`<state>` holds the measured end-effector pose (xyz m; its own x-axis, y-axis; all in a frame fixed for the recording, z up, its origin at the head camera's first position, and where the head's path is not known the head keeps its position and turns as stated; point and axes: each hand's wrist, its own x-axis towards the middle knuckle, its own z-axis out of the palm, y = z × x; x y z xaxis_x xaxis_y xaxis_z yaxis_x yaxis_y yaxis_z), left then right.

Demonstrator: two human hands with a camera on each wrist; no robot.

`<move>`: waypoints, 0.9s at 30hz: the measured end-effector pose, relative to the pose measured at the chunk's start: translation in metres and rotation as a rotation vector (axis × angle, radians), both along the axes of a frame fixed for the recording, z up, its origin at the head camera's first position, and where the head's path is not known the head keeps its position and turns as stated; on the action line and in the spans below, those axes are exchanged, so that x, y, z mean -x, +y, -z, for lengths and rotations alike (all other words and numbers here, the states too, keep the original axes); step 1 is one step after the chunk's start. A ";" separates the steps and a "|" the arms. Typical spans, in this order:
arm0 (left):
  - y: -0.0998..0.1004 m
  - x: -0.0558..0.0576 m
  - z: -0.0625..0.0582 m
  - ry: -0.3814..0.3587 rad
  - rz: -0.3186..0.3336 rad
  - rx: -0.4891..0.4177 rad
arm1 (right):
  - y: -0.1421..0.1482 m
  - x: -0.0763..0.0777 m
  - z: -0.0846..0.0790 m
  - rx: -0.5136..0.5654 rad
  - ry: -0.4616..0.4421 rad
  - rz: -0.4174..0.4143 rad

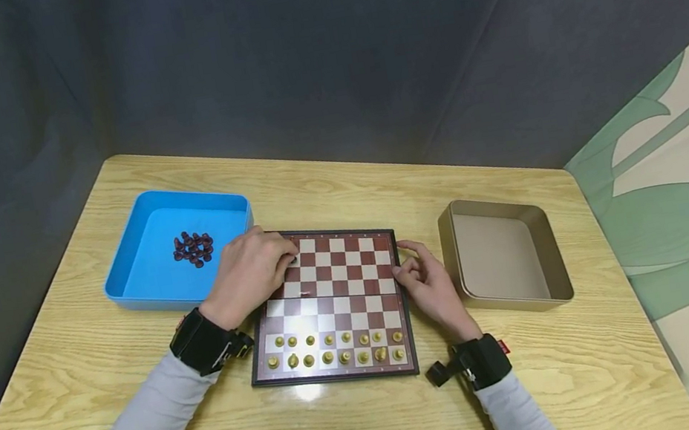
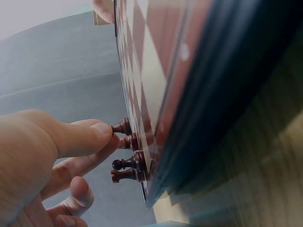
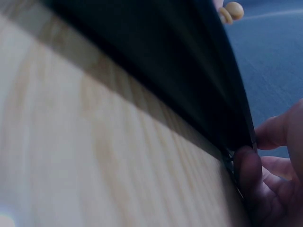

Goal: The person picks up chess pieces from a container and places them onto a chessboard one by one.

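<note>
A folding chessboard [image 1: 332, 307] lies on the table, gold pieces [image 1: 344, 357] standing in two rows along its near side. Over its far left corner is my left hand [image 1: 251, 264]. In the left wrist view, its thumb and index finger pinch the top of a dark red chess piece [image 2: 123, 126], whose base is at the board surface; its exact kind is hidden. Beside it stand a dark pawn [image 2: 134, 161], a rook [image 2: 127, 176] and another dark piece [image 2: 129, 142]. My right hand [image 1: 430, 288] touches the board's right edge with thumb and fingers, loosely bent.
Left of the board, a blue tray [image 1: 154, 294] holds a cluster of dark red chess pieces [image 1: 193, 248]. At the right stands a beige, open-topped box [image 1: 502, 250]. A dark curtain [image 1: 320, 61] hangs behind the wooden table [image 1: 378, 428].
</note>
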<state>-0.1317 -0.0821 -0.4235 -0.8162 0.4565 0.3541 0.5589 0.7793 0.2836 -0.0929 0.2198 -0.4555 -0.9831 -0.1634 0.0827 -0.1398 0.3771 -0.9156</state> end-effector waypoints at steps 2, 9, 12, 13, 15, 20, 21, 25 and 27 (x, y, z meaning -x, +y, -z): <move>0.000 0.000 0.001 0.002 0.002 0.002 | 0.000 0.000 0.000 0.000 -0.001 0.003; 0.000 0.001 0.002 0.009 0.005 0.012 | 0.000 0.000 0.001 -0.001 0.002 -0.001; 0.001 0.001 0.002 0.007 0.002 0.009 | 0.000 0.000 0.001 0.002 -0.002 0.001; 0.000 0.001 0.003 0.006 0.001 0.007 | 0.000 0.000 0.001 0.001 -0.002 0.000; 0.000 0.001 0.003 0.003 0.000 0.003 | 0.000 0.000 0.000 -0.002 -0.002 0.003; 0.000 0.001 0.003 -0.003 -0.003 -0.003 | -0.001 0.000 0.000 -0.004 0.003 0.002; 0.000 0.001 0.003 -0.004 -0.002 -0.004 | -0.001 0.000 0.000 -0.004 0.004 0.001; 0.000 0.001 0.003 -0.008 -0.005 0.005 | -0.001 0.000 -0.001 -0.002 0.004 0.000; 0.000 0.001 0.003 -0.012 -0.009 0.007 | -0.001 -0.001 -0.001 -0.001 0.001 0.000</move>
